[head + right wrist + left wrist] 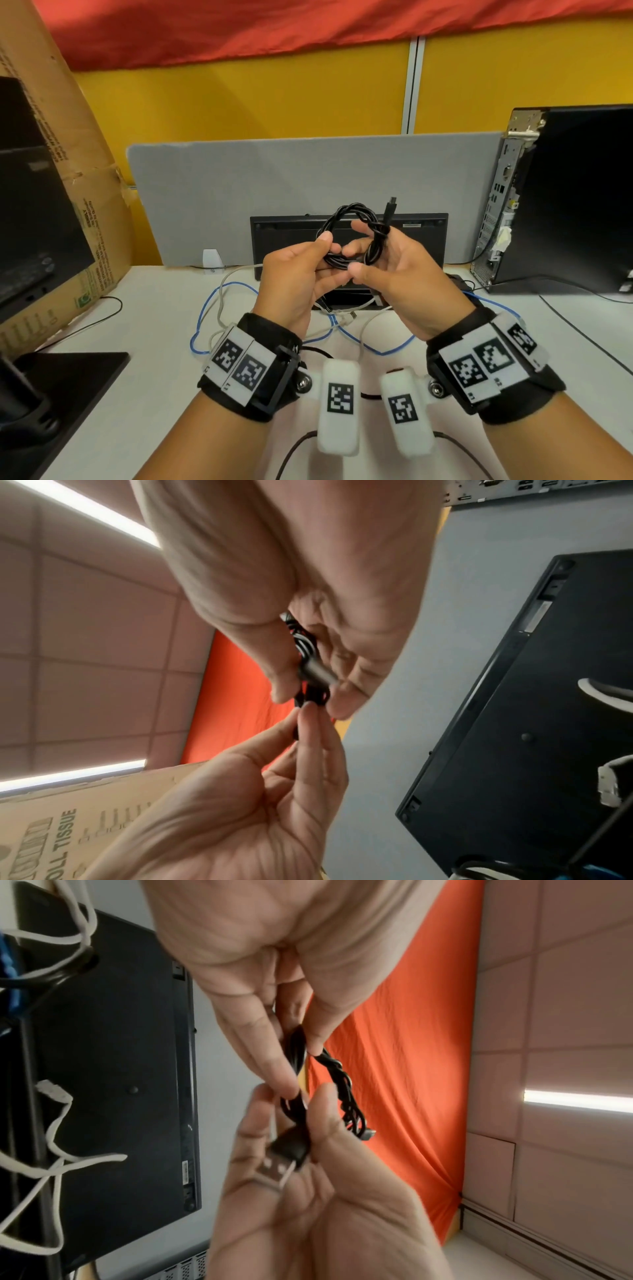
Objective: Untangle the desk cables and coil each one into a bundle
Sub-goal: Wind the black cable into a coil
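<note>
A black cable [352, 210] is wound into a small coil and held in the air above the desk. My left hand [323, 251] pinches the coil's left side between thumb and fingers. My right hand [358, 255] grips the right side, its fingers curled through the loop. A small plug [390, 207] sticks up from the coil. In the left wrist view, the cable's USB plug [284, 1153] lies in the right hand's fingers. A blue cable [380, 352] and a white cable [222, 291] lie tangled on the white desk [137, 342] below my hands.
A black keyboard [421, 240] leans against the grey divider [239, 192] behind the coil. A PC tower [565, 198] stands at the right. At the left are a monitor [34, 222], its base [75, 373] and a cardboard box [68, 120]. Thin black leads cross the desk.
</note>
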Demonstrator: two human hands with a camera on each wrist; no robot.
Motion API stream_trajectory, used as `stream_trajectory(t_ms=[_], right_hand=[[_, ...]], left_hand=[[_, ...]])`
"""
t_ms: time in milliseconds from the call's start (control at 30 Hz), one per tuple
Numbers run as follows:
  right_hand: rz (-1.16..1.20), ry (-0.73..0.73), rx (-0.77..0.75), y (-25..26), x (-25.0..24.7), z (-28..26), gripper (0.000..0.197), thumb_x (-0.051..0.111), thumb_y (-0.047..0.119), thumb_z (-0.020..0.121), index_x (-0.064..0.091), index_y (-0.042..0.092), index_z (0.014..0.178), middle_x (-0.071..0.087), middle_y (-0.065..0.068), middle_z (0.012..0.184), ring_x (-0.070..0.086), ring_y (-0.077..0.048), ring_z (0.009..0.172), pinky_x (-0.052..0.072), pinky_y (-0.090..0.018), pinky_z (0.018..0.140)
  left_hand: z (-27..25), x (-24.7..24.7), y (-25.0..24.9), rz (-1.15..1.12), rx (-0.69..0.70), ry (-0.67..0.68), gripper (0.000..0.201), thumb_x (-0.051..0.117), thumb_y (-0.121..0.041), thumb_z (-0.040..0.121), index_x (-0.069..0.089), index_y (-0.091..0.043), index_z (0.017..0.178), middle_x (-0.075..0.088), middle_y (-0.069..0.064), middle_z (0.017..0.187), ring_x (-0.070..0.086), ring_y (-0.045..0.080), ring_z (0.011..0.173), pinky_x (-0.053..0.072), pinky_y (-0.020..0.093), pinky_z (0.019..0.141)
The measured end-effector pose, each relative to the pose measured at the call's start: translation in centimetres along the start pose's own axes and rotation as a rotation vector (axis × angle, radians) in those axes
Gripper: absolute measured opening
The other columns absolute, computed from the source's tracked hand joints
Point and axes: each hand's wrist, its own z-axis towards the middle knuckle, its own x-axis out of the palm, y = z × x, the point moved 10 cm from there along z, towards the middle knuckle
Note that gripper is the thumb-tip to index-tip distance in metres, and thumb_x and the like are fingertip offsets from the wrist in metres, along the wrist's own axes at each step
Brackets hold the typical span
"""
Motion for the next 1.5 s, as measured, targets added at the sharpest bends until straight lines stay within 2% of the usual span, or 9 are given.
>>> stream_trajectory(t_ms=[133,267,367,467,633,933,1133,1400,1500], right_hand=[[-0.066,-0.106,0.049,-0.4,-1.0,-0.2,0.009,0.067,0.013,0.089,0.071,0.017,0.083,0.07,-0.008,0.071,0.064,-0.016,0.059,0.054,-0.023,0.054],[-0.432,-0.173,0.065,-0.3,-2.9,0.1,0.034,0.064,0.03,0.091,0.065,0.013,0.062,0.06,0.002,0.048,0.052,-0.005,0.039,0.046,-0.024,0.044],[-0.562,-0.148,0.045,-0.4,-3.2,0.6,0.016,0.061,0.029,0.093,0.069,0.016,0.087,0.06,0.004,0.046,0.05,0.001,0.037,0.041,-0.024,0.053],[-0.628,-0.203,-0.064,0.4,-2.8,0.4,0.034,0.06,0.028,0.094,0.05,0.022,0.126,0.066,0.0,0.056,0.058,0.003,0.05,0.039,-0.008,0.054],[-0.655,-0.234,-0.239,2.7,-1.2,-0.7,0.015,0.062,0.028,0.092,0.051,0.022,0.082,0.066,0.002,0.057,0.06,-0.004,0.054,0.046,-0.016,0.053],[-0.516,0.043,-0.209,2.7,1.3,-1.1,0.014,0.065,0.018,0.09,0.056,0.019,0.079,0.072,0.003,0.067,0.065,-0.006,0.054,0.052,-0.018,0.054],[-0.22,0.053,-0.091,2.0,0.9,-0.7,0.019,0.058,0.019,0.094,0.071,0.005,0.087,0.072,-0.011,0.077,0.07,-0.026,0.063,0.059,-0.036,0.059],[-0.474,0.059,-0.046,1.5,0.2,-1.5,0.013,0.068,0.018,0.086,0.077,0.028,0.085,0.072,0.003,0.066,0.062,-0.006,0.051,0.05,-0.019,0.05],[-0.617,0.166,0.056,-0.2,0.5,-2.2,0.013,0.065,0.024,0.089,0.076,0.026,0.082,0.073,0.004,0.067,0.064,-0.008,0.055,0.05,-0.019,0.049]], left_hand=[[-0.1,0.0,-0.9,0.027,0.048,0.007,0.02,0.064,-0.017,0.091,0.07,0.002,0.092,0.073,0.019,0.085,0.073,0.027,0.079,0.058,0.025,0.065],[-0.4,0.8,-0.8,0.184,-0.011,0.106,0.011,0.065,-0.012,0.09,0.07,-0.003,0.093,0.073,0.016,0.081,0.074,0.033,0.078,0.06,0.03,0.061],[-0.6,1.2,-0.1,0.234,-0.065,0.136,0.016,0.063,-0.018,0.092,0.068,-0.002,0.092,0.072,0.024,0.084,0.073,0.038,0.075,0.058,0.029,0.056],[-0.3,0.8,0.6,0.085,-0.09,0.073,0.019,0.06,-0.017,0.095,0.063,0.001,0.091,0.071,0.025,0.082,0.073,0.039,0.077,0.058,0.029,0.056],[0.4,-0.6,1.0,-0.179,-0.106,-0.051,0.013,0.056,-0.011,0.096,0.058,0.002,0.095,0.071,0.011,0.067,0.074,0.028,0.08,0.058,0.033,0.056],[0.7,-1.4,-0.1,-0.164,-0.056,-0.047,0.014,0.054,-0.012,0.098,0.057,0.001,0.098,0.073,0.018,0.085,0.074,0.024,0.087,0.059,0.035,0.059],[-0.6,-1.2,-3.1,0.125,0.128,-0.024,0.018,0.054,-0.017,0.098,0.065,-0.003,0.096,0.074,0.015,0.085,0.073,0.025,0.078,0.058,0.031,0.06],[-2.3,-2.1,-3.0,0.428,-0.041,0.071,0.013,0.058,-0.013,0.095,0.07,-0.009,0.096,0.059,0.0,0.064,0.067,0.017,0.072,0.059,0.037,0.081],[-2.5,-3.6,-4.4,0.803,-0.022,0.056,0.014,0.061,-0.018,0.094,0.072,-0.009,0.093,0.064,-0.004,0.061,0.054,0.004,0.055,0.052,0.023,0.064]])
